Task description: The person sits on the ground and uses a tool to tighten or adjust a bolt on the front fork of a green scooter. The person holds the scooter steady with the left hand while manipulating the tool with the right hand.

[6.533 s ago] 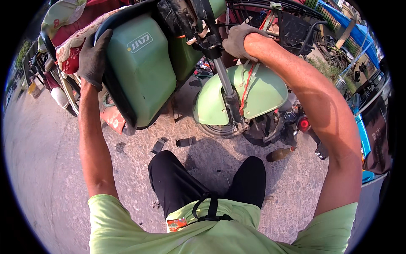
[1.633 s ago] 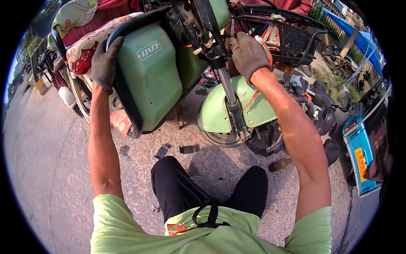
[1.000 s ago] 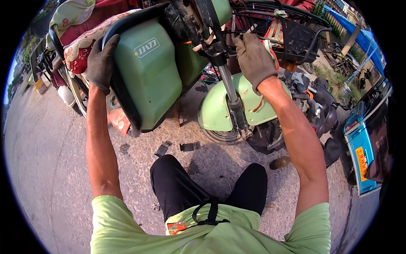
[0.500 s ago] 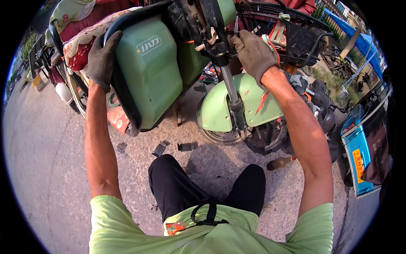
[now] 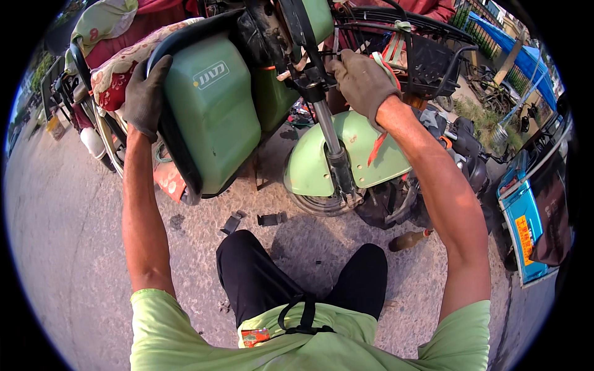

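Observation:
My gloved left hand grips the black-rimmed left edge of a green front panel on a tilted vehicle. My gloved right hand has curled fingers just right of the black steering column, by the black wire basket and red and white straps; what it holds is hidden. Below the column, a steel fork tube runs down into a green mudguard over the front wheel. A patterned cushion lies beside my left hand.
Two small black brackets and a brown bottle lie on the concrete. Dark machine parts and a blue vehicle body stand at right, a blue tarp and fence behind. A red-clad figure shows at top.
Since the oldest frame, my right hand has shifted down and slightly right, its forearm more upright. Over the last second both hands stay in place, with only slight shifts of view.

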The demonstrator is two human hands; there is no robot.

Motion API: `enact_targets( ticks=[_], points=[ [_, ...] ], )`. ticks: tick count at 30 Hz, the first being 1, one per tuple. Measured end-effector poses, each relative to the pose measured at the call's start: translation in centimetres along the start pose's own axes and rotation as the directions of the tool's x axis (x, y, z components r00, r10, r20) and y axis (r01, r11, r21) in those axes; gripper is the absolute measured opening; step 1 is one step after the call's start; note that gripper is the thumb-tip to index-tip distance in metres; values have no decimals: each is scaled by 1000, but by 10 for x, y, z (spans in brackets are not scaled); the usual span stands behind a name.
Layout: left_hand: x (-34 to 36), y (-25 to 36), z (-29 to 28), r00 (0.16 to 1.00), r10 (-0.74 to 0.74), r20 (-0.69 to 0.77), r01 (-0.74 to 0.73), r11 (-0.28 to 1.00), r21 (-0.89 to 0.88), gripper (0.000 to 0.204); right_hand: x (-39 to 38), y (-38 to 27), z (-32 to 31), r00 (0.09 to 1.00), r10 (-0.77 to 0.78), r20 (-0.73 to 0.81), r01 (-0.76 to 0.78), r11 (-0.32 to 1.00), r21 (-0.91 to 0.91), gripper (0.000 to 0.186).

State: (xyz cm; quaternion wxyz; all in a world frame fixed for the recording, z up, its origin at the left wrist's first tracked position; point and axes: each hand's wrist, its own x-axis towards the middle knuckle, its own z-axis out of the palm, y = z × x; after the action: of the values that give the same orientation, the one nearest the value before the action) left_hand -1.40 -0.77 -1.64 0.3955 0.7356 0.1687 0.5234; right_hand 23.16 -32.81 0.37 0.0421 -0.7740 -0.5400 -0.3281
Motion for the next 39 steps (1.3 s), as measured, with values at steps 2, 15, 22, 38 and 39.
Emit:
enact_targets(
  ticks=[2,15,22,38,39],
  points=[
    [1,-2,-2,1000,6,3,-6,1000,21,61,15,-4,-5,991,86,102,-89,996,26,24],
    [0,2,0,1000,9,1,-9,1000,-10,58,26,-29,-33,879,396,264,-365,205,908,32],
    [-7,11,-3,999,-34,-19,34,999,15,55,-24,-45,18,858,513,-20,-67,151,986,31],
    [-11,19,3,999,42,-2,-42,999,14,53,-98,4,41,841,482,244,-396,244,885,27],
    [-11,19,3,999,37,-13,-37,999,19,53,-95,8,40,861,434,264,-419,310,854,30]
  ],
)
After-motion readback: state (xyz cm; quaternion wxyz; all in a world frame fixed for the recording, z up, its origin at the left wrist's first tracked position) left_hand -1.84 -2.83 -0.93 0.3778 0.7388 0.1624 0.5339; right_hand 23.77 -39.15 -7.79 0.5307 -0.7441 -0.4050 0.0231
